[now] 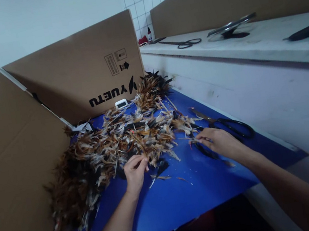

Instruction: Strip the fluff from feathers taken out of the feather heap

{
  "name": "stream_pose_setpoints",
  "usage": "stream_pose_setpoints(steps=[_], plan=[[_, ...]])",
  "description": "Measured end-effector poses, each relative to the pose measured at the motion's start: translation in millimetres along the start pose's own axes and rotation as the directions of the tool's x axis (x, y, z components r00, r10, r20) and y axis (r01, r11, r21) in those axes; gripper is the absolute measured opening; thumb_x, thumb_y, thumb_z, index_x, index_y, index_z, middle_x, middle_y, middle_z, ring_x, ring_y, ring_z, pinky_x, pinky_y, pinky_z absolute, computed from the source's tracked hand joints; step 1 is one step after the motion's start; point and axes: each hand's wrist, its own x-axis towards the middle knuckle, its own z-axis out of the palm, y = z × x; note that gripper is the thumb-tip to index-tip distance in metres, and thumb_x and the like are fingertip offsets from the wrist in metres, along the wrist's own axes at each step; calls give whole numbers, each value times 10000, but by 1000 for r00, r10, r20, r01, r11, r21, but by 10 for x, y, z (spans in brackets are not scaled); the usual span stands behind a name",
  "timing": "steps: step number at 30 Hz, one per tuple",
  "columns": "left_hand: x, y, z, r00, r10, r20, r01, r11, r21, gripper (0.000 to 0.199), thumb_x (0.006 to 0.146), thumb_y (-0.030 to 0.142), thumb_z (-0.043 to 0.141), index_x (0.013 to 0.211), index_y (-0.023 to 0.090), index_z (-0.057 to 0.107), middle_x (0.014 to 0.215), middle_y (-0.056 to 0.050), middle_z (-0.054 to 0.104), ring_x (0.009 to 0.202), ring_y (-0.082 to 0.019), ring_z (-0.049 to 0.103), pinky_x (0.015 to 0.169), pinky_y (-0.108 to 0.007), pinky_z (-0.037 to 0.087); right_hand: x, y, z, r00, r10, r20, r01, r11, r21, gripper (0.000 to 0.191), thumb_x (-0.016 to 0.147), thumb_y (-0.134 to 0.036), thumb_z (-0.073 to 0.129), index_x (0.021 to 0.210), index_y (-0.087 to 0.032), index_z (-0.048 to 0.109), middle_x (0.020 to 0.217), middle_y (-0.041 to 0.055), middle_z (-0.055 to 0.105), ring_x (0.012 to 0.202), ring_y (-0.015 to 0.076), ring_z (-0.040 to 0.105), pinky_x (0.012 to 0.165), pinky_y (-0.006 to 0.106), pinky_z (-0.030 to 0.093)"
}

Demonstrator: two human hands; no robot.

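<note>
Brown cardboard panels stand along the left and far sides of a blue-covered counter; the far one has upside-down lettering. A pale ledge runs along the right, above the counter.

A broad pile of feathers, brown, white and black, covers the middle of the counter. Its long axis slants from the near left, by the cardboard, to a bushier heap at the far right.

The pile lies straight beyond the left hand, which is at its near edge and closer to its middle than the other. Thumb and fingertips are pressed together there; whether a feather is caught between them, I cannot tell. To the right hand, the pile lies leftward and a little beyond. That hand seems to pinch a thin feather, which points left from the fingertips.

Large scissors lie partly hidden by the right hand, blades angled toward the far left; contact is unclear. A smaller pair rests on the ledge.

Beyond the pile, a small white display stands near the cardboard. The one evident container is a little bottle upright on the ledge, its contents not discernible.
</note>
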Motion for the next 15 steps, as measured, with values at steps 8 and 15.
stream_pose_setpoints(steps=[8, 15], plan=[[1, 20, 10, 999, -37, -3, 37, 999, -23, 259, 778, 266, 616, 544, 161, 647, 507, 15, 515, 491, -87, 476, 510, -214, 406, 235, -91, 20, 994, 11, 113, -6, 999, -44, 151, 804, -226, 511, 763, -203, 654, 879, 87, 651, 792, 222, 613, 700, 307, 449], [6, 30, 15, 999, -41, -3, 41, 999, -35, 254, 773, 295, 621, 561, 161, 656, 510, 10, 526, 477, -89, 481, 473, -212, 400, 297, -5, 55, 986, 29, 165, -29, 1000, -3, 125, 729, -127, 500, 707, -211, 591, 789, 44, 648, 668, 167, 598, 593, 254, 413]])
